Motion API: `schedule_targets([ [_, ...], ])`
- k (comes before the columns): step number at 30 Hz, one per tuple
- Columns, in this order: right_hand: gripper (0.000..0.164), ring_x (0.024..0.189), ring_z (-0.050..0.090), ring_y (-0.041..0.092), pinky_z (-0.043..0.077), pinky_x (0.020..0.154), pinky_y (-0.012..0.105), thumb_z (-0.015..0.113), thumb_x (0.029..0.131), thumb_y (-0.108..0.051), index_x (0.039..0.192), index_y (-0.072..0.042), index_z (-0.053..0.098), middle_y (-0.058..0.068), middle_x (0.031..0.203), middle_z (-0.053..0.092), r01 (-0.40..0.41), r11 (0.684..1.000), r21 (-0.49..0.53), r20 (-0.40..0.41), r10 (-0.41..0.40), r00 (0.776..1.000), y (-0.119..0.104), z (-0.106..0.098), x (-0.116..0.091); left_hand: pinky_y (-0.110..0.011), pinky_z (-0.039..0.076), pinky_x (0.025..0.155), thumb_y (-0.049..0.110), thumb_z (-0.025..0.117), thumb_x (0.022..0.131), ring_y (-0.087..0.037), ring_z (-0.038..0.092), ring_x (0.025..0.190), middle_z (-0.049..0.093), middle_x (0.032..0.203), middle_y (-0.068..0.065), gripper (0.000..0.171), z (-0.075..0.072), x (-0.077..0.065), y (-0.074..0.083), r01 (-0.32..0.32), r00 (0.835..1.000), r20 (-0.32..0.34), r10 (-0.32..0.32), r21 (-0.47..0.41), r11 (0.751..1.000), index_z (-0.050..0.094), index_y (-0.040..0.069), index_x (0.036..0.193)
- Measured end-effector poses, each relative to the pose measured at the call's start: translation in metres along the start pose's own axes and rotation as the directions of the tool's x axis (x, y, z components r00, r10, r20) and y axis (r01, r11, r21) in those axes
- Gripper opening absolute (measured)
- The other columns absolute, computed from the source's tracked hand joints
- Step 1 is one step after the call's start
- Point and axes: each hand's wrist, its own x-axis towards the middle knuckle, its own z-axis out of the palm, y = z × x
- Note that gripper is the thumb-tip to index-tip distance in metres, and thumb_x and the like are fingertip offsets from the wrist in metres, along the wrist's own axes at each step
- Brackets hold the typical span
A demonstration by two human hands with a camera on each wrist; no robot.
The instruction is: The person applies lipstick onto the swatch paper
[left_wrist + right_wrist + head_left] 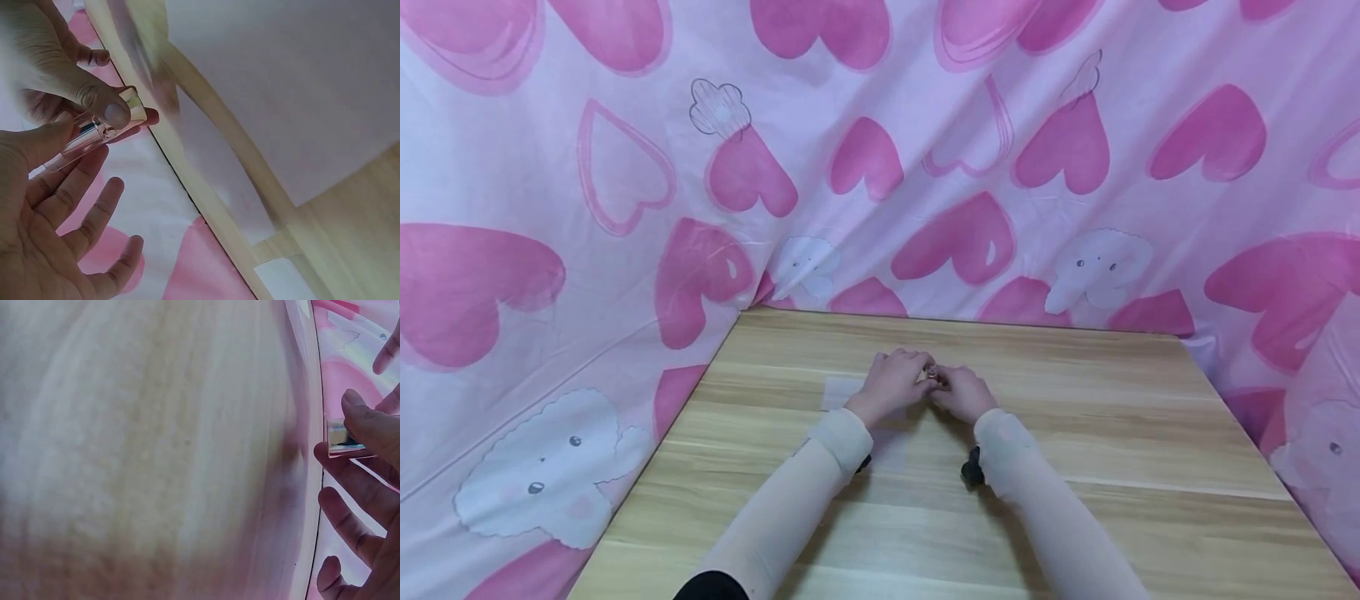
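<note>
L hand (891, 382): thumb + fingers pinch clear end of small tube (83, 141), other fingers spread. Tube's btwn both hands, over far half of wood tbl (1112, 467). In L wrist view it's tilted: transp. sleeve at L, shiny pinkish metal w/ round ornament mid, gold at R. R hand (964, 392): thumb + fingers grip gold end, squarish + glassy at tip.

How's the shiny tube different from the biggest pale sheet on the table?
The tube is small and slim; the sheet is wide and flat.
The tube is shiny, part clear and part gold; the sheet is plain and pale.
The left hand and right hand hold the tube; the sheet lies on the table.
</note>
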Motion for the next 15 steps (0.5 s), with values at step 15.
schedule_targets([
  [15,0.025,0.088,0.066,0.02,0.055,0.083,0.044,0.075,0.091,-0.02,0.114,-0.014,0.07,0.003,0.1,0.072,0.011,0.999,0.048,-0.04,-0.009,0.999,0.0022,0.0022,-0.0025,-0.045,0.044,0.088,0.038,0.07,0.095,-0.017,0.062,0.105,0.071,0.106,0.011,0.023,-0.0104,-0.0024,0.0031,-0.023,1.0,-0.012,0.023,-0.006,1.0,0.068,0.025,0.113],
])
